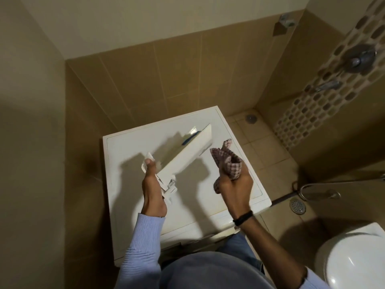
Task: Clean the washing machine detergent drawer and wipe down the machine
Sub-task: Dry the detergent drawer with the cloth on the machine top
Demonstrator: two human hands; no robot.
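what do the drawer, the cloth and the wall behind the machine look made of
Drawer: likely moulded plastic, white and smooth with a slight gloss, thin rigid walls. Cloth: woven fabric, matte, checked pattern, bunched in soft folds. Wall: probably ceramic tile, beige, with grout lines and a faint sheen.

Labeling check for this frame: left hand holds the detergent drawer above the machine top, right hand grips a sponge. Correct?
One error: the right hand grips a checked cloth, not a sponge, as the head view shows. The rest stands: the left hand holds the detergent drawer above the machine top.
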